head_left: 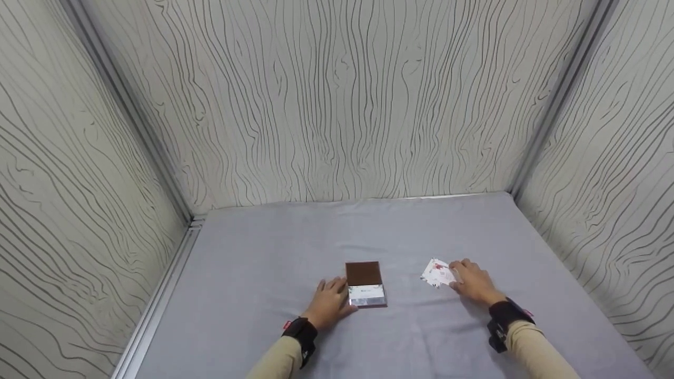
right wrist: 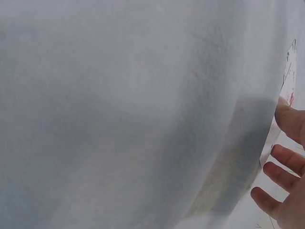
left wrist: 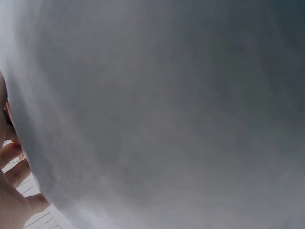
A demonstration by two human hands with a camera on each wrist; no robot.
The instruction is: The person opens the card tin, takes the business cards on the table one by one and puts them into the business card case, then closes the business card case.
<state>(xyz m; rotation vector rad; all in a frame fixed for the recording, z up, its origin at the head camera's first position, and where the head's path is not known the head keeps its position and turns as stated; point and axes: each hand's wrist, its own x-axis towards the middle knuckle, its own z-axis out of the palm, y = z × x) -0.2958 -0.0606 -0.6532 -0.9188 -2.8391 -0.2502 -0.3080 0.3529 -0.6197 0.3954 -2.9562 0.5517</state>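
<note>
An opened flat case (head_left: pixel 363 273) lies on the cloth, its upper half brown. A white printed card (head_left: pixel 366 291) shows in its lower half, above a shiny strip. My left hand (head_left: pixel 327 304) rests along the case's left edge, fingers extended, thumb at the lower left corner. Only part of the left hand (left wrist: pixel 16 191) enters the left wrist view. To the right, my right hand (head_left: pixel 473 282) pinches a few fanned white cards (head_left: pixel 437 272) with red print by their right side. In the right wrist view the cards (right wrist: pixel 289 76) appear edge-on beside the thumb (right wrist: pixel 291 123).
A wrinkled grey cloth (head_left: pixel 253 252) covers the table. Pale panels with dark wavy lines (head_left: pixel 337 105) rise at the back and both sides. A metal rail (head_left: pixel 158 300) runs along the table's left edge.
</note>
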